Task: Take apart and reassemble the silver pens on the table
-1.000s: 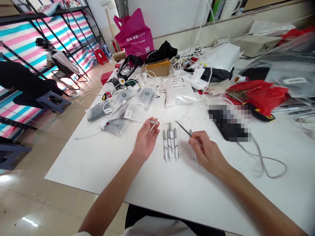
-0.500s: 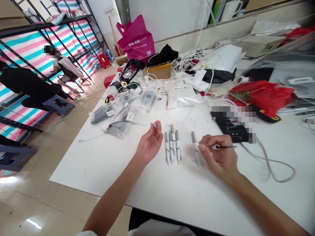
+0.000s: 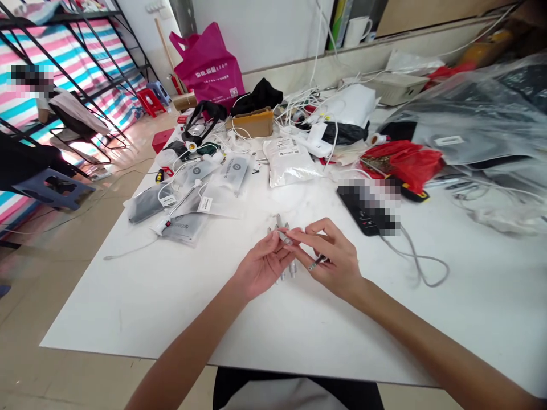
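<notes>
My left hand (image 3: 261, 266) and my right hand (image 3: 331, 259) meet over the white table (image 3: 299, 324), fingertips together on a small silver pen part (image 3: 283, 237). The right hand also keeps a thin dark rod (image 3: 318, 262) tucked under its fingers. Beneath and behind the hands lie several silver pens (image 3: 285, 246) side by side, mostly hidden by the fingers.
A phone (image 3: 363, 210) with a grey cable (image 3: 416, 265) lies right of the hands. Plastic pouches (image 3: 222, 182), a white packet (image 3: 288, 161), a red bag (image 3: 405, 159), a cardboard box (image 3: 252, 121) and a magenta bag (image 3: 207, 62) crowd the far side. A person sits at far left.
Both hands came together over the row of pens; the right hand moved left with the rod and now pinches the small part with the left. The camera view shifted right.
</notes>
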The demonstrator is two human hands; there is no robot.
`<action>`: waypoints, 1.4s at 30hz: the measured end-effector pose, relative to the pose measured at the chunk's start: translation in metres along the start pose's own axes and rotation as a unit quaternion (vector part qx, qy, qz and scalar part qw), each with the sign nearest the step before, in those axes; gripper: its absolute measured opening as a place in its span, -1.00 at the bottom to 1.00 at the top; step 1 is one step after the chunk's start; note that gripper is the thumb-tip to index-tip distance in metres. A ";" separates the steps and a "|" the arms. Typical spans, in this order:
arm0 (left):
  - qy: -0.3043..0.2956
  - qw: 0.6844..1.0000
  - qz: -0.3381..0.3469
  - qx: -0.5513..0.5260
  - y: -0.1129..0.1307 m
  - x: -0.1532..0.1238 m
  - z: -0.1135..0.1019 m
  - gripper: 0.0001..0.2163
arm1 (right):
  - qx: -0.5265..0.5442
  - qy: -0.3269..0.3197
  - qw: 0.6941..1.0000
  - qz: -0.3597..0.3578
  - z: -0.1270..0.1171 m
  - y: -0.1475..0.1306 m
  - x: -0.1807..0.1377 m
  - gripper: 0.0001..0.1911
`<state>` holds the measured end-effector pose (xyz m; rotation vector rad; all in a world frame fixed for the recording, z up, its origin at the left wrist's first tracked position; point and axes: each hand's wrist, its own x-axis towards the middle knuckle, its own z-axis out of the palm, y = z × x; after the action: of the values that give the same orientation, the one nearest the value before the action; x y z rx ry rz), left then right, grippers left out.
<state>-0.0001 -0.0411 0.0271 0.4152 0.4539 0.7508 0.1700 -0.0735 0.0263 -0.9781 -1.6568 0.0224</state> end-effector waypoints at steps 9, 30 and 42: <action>0.025 0.998 0.019 0.047 0.007 0.005 0.002 -0.61 | 0.017 0.020 1.000 0.003 0.004 -0.001 -0.001 -0.70; 0.001 0.999 -0.010 0.034 0.008 0.002 0.011 -0.50 | -0.003 0.011 1.000 -0.015 0.004 0.001 -0.016 -0.70; -0.013 0.999 -0.010 0.037 0.007 0.001 0.013 -0.47 | -0.005 0.011 1.000 -0.021 0.004 -0.001 -0.016 -0.74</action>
<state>0.0031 -0.0384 0.0409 0.4888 0.4622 0.7099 0.1665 -0.0820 0.0122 -0.9477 -1.6578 -0.0245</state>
